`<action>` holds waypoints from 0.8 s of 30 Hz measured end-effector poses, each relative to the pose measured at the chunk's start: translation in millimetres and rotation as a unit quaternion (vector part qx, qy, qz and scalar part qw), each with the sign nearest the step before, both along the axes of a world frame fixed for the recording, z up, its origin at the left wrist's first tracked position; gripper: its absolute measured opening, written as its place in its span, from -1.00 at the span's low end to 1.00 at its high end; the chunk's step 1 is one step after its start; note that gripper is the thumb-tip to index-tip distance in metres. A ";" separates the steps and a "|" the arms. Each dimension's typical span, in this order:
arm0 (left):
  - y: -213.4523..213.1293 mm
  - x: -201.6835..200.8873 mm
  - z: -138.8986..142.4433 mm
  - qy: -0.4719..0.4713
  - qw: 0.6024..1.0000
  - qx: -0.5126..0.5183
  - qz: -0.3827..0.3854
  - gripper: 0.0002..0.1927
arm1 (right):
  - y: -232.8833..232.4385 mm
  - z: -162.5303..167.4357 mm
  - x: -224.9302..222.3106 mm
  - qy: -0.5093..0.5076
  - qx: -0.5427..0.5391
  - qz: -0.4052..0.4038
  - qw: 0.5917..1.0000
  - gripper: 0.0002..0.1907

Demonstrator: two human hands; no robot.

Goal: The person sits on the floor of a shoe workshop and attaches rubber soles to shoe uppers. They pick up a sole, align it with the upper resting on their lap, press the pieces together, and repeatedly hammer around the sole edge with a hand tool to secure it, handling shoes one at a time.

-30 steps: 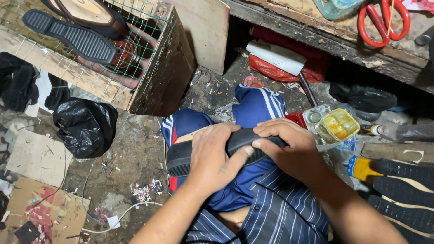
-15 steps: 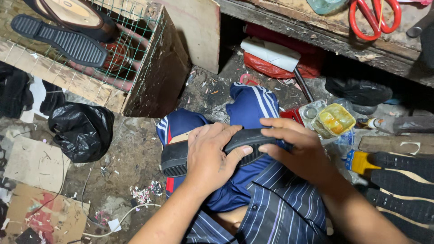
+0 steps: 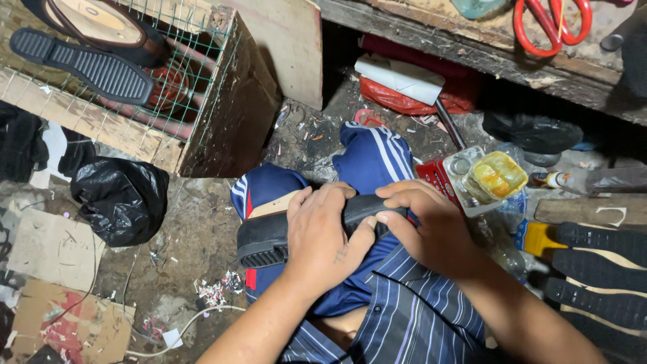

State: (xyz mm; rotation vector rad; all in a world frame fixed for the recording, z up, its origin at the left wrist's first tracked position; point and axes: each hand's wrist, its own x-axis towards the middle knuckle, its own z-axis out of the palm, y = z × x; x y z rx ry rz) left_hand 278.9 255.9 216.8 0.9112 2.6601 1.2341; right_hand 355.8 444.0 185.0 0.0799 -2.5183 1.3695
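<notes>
At the centre of the frame both hands clamp a black shoe sole [image 3: 269, 243] across the lap, the left hand [image 3: 323, 239] pressing flat on top, the right hand [image 3: 424, 226] pinching its edge, steadying it against the knees.

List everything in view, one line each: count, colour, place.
black rubber shoe sole: one, black, across the lap, held by both hands
wire-mesh wooden crate: one, brown with green mesh, upper left
loose ribbed black sole: one, black, on top of the crate
black plastic bag: one, black, floor at left
red-handled scissors: one, red, wooden shelf at top right
yellow glue tub: one, yellow, right of the knees
stacked black soles: several, black, right edge
left hand: one, gripping the sole
right hand: one, gripping the sole
</notes>
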 end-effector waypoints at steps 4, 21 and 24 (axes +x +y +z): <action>-1.2 -1.5 -1.4 -0.051 0.998 -0.005 -0.030 -0.64 | 5.4 0.6 3.2 -0.030 -0.059 0.001 0.998 -0.68; -4.2 4.0 -6.4 0.012 0.999 0.007 -0.032 -0.64 | 9.5 -7.6 11.8 -0.046 -0.107 -0.026 0.993 -0.78; -6.6 5.7 -8.0 0.035 0.998 0.021 -0.041 -0.55 | 10.9 -9.6 10.0 -0.069 -0.115 -0.028 0.991 -0.71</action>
